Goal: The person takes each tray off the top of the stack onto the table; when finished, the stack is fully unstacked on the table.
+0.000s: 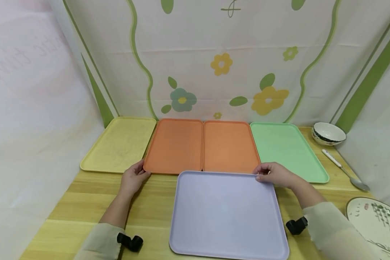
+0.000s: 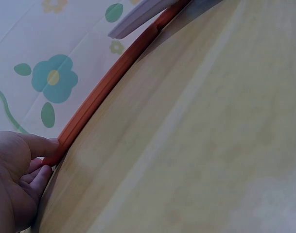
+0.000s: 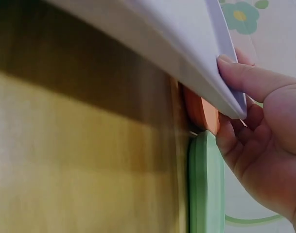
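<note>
A lavender tray [image 1: 227, 216] lies in front of the row of trays in the head view. My right hand [image 1: 273, 174] pinches its far right corner, thumb on the upper side and fingers curled beneath. In the right wrist view the lavender tray [image 3: 186, 53] is raised off the table at that corner, with shadow underneath. My left hand [image 1: 133, 179] pinches the near left corner of the left orange tray [image 1: 175, 146]. In the left wrist view the thumb [image 2: 43, 145] lies on this tray's rim [image 2: 96, 97], fingers below. Beside it sits another orange tray [image 1: 230, 146].
A yellow tray [image 1: 120, 144] ends the row at left, a green tray [image 1: 286, 150] at right. Further right are a bowl [image 1: 328, 133], a spoon [image 1: 344, 169] and a patterned plate [image 1: 373, 220]. Printed cloth [image 1: 195, 43] hangs behind the wooden table [image 1: 149, 209].
</note>
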`<move>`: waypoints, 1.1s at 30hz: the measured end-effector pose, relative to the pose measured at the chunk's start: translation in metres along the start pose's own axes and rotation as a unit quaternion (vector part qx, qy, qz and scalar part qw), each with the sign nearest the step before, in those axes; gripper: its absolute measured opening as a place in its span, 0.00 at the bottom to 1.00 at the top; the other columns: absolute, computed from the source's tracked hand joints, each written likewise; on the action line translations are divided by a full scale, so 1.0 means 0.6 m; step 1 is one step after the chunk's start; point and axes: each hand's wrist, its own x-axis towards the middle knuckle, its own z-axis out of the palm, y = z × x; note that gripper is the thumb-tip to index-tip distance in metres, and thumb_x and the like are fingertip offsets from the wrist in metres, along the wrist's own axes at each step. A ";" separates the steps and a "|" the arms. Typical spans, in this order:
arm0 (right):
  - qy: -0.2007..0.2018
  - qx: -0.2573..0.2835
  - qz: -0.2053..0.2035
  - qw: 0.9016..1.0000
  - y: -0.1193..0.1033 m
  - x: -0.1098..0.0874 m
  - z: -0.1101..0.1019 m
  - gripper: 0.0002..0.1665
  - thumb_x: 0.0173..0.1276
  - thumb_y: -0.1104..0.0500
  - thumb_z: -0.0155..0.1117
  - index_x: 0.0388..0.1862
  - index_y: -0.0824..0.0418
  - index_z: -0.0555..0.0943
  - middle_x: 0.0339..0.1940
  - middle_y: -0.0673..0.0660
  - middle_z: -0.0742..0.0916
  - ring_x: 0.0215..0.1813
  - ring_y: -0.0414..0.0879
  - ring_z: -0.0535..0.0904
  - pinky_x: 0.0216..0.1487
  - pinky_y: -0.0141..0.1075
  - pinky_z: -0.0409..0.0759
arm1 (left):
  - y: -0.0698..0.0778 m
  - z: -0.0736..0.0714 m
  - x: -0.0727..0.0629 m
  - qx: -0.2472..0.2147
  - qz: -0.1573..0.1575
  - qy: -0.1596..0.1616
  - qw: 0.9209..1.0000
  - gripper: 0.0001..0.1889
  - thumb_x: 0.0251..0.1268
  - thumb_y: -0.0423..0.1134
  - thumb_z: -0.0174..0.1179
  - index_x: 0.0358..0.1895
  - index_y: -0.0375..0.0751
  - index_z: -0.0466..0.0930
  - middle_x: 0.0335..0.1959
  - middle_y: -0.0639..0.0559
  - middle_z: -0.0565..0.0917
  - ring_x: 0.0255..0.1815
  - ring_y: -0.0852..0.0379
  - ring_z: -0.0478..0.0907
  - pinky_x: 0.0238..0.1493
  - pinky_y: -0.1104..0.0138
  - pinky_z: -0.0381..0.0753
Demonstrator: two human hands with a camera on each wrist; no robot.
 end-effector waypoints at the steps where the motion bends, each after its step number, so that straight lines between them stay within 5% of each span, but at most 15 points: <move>1: 0.000 0.002 0.001 1.000 0.000 -0.001 0.002 0.13 0.65 0.58 0.69 0.45 0.64 0.84 0.37 0.54 0.82 0.37 0.41 0.73 0.35 0.30 0.76 | 0.000 0.000 0.000 0.000 0.000 0.000 1.000 0.34 0.70 0.29 0.57 0.75 0.29 0.53 0.73 0.30 0.62 0.75 0.40 0.61 0.60 0.77 0.75; 16: 0.007 -0.049 0.001 0.999 0.010 0.000 0.024 0.07 0.63 0.61 0.69 0.40 0.60 0.84 0.37 0.53 0.86 0.36 0.41 0.76 0.34 0.31 0.77 | -0.003 -0.001 0.001 0.008 -0.006 0.001 1.000 0.35 0.70 0.30 0.58 0.75 0.29 0.53 0.73 0.30 0.62 0.75 0.41 0.62 0.63 0.73 0.74; 33: 0.048 -0.086 0.003 0.995 -0.002 -0.001 0.034 0.07 0.63 0.61 0.70 0.31 0.59 0.79 0.29 0.52 0.80 0.31 0.44 0.72 0.29 0.31 0.72 | -0.003 -0.002 0.001 0.016 -0.008 -0.002 1.000 0.35 0.70 0.32 0.58 0.76 0.30 0.53 0.73 0.31 0.62 0.75 0.41 0.61 0.65 0.72 0.72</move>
